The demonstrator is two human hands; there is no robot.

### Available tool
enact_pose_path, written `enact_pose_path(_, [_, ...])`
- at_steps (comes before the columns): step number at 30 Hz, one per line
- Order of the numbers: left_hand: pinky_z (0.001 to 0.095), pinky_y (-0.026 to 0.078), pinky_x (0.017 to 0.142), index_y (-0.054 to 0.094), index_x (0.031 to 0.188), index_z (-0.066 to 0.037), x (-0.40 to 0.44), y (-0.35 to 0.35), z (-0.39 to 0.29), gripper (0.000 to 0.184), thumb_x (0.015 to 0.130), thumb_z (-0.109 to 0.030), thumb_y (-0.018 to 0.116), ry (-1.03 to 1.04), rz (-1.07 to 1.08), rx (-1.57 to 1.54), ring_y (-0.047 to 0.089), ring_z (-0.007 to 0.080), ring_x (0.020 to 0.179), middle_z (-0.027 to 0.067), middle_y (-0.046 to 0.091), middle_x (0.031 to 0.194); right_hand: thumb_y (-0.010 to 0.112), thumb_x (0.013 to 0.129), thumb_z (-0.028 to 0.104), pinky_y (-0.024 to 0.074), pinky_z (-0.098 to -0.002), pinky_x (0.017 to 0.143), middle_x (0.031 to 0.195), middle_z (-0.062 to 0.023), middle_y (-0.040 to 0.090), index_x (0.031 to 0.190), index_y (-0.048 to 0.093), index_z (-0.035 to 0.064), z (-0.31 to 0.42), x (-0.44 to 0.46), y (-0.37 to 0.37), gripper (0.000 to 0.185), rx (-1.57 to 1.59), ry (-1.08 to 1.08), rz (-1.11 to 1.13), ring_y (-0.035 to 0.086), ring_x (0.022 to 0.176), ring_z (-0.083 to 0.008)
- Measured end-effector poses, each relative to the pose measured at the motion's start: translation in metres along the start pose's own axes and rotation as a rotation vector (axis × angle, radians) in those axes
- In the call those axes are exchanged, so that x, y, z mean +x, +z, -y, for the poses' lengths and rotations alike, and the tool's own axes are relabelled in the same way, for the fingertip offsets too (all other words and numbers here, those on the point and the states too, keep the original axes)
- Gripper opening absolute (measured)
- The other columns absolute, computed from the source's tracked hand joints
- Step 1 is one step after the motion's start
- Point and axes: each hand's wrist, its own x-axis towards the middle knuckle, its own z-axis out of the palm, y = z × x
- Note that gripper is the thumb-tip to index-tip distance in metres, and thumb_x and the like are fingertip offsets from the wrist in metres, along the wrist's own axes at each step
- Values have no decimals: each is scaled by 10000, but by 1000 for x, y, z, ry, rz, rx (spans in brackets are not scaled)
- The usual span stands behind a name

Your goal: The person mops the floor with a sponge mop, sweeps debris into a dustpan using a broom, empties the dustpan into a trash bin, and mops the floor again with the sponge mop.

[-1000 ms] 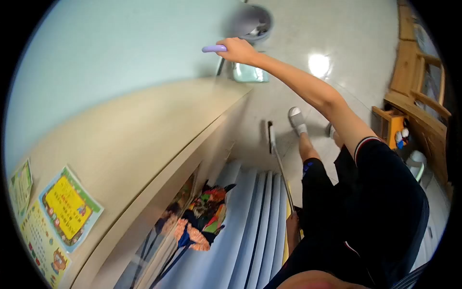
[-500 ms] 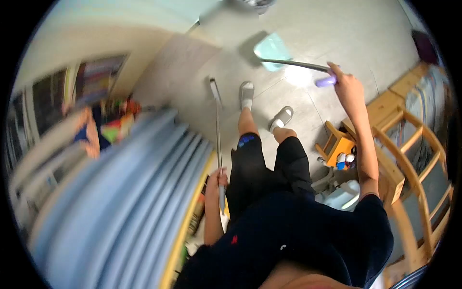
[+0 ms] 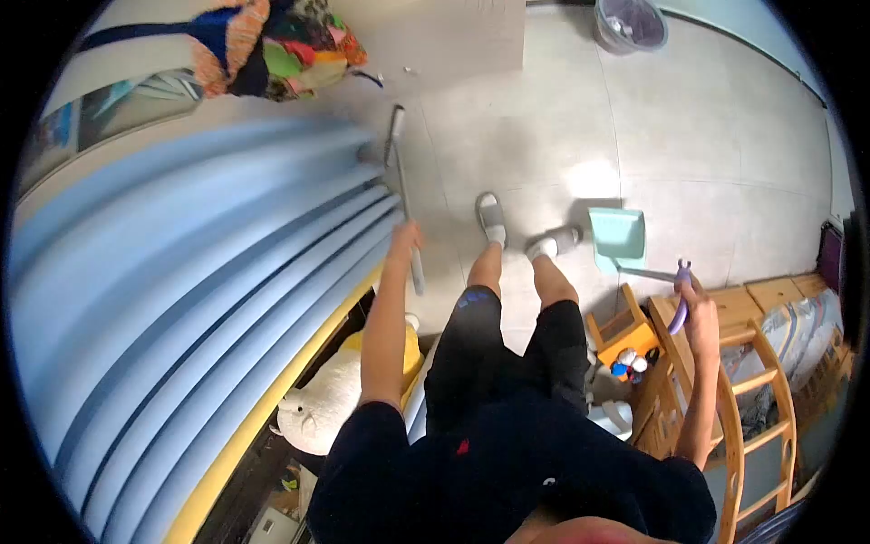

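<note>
My left hand [image 3: 408, 236] is closed around the grey handle of a broom [image 3: 404, 177]. The broom's narrow head [image 3: 394, 127] is on the floor beside the ends of the blue folds. On the other side, my right hand [image 3: 700, 322] grips the purple handle [image 3: 681, 299] of a long-stemmed dustpan. Its pale green pan [image 3: 619, 238] is low by the floor, right of my slippered feet [image 3: 490, 216], and no debris can be made out in it.
Blue padded folds [image 3: 208, 236] with a yellow edge fill the left side. A white plush toy [image 3: 317, 412] sits below them. Near my right arm are an orange stool [image 3: 627, 334] and a wooden ladder [image 3: 766, 381]. A lined waste bin [image 3: 632, 25] stands at the back.
The view has turned. The dustpan has swung from ahead of me to my right side, closer to the stool. My left hand has reached forward with the broom, toward the blue folds.
</note>
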Motion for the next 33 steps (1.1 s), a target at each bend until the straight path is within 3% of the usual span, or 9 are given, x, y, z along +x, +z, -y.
enact_pose_path(2, [369, 405, 452, 567, 549, -9, 70, -12, 19, 165, 639, -147, 575, 15, 98, 625, 535, 247, 452, 115, 527, 477, 482, 705, -17, 463, -380, 627, 1026, -180, 550, 879, 515, 40, 22, 6, 0, 186, -19, 1, 78, 575, 762, -361])
enact_pose_path(5, [373, 424, 468, 600, 516, -41, 43, -14, -39, 151, 632, -135, 582, 31, 2, 7, 570, 251, 486, 122, 582, 540, 494, 683, -30, 463, -390, 626, 1045, -188, 540, 888, 518, 32, 46, 20, 9, 216, -28, -63, 138, 572, 759, -367])
enact_pose_path(7, [359, 452, 478, 608, 507, -44, 96, -14, -27, 150, 631, -125, 589, 461, 25, 1057, 598, 273, 538, 128, 610, 593, 520, 650, -42, 463, -398, 624, 1055, -203, 529, 903, 519, 25, 53, 36, 26, 262, -107, -183, 154, 570, 749, -375])
enact_pose_path(10, [353, 486, 526, 627, 531, -60, 158, 8, 6, 144, 652, -125, 583, 578, -12, 1111, 614, 270, 581, 104, 623, 617, 525, 649, -26, 458, -386, 648, 1046, -198, 522, 919, 532, 29, 74, 64, 50, 276, -157, -336, 136, 556, 763, -347])
enact_pose_path(13, [341, 510, 611, 661, 596, -86, 127, 38, -33, 142, 682, -132, 557, 125, -31, 776, 634, 239, 639, 100, 632, 636, 547, 661, -14, 484, -353, 687, 1090, -151, 523, 991, 557, 84, 74, 96, 77, 344, -323, -435, 176, 569, 800, -282])
enact_pose_path(20, [396, 503, 661, 684, 686, -78, 58, 82, -3, 95, 653, -120, 606, 340, 290, 1340, 618, 318, 805, 163, 639, 802, 536, 699, 46, 465, -302, 728, 1021, -87, 561, 986, 575, 126, 114, 172, 106, 301, -496, -791, -17, 573, 831, -194])
enact_pose_path(26, [411, 503, 621, 620, 853, 10, 17, 58, 45, 258, 748, -210, 534, 364, -99, 1007, 618, 334, 671, 217, 616, 752, 554, 684, 45, 459, -306, 730, 862, -62, 580, 924, 572, 94, 145, 191, 92, 246, -491, -804, 42, 583, 770, -181])
enact_pose_path(31, [429, 482, 520, 541, 750, 47, 12, 9, 31, 394, 838, -327, 452, -201, -118, 222, 595, 338, 561, 197, 559, 571, 537, 695, 57, 456, -275, 677, 846, -39, 578, 947, 549, 128, 140, 186, 71, 262, -569, -817, 74, 580, 759, -158])
enact_pose_path(33, [420, 462, 477, 537, 724, 33, 63, -23, 70, 412, 850, -347, 442, 35, -58, 356, 584, 315, 532, 180, 551, 556, 549, 690, 52, 461, -276, 695, 891, -42, 589, 948, 549, 129, 129, 186, 70, 270, -598, -831, 50, 587, 768, -161])
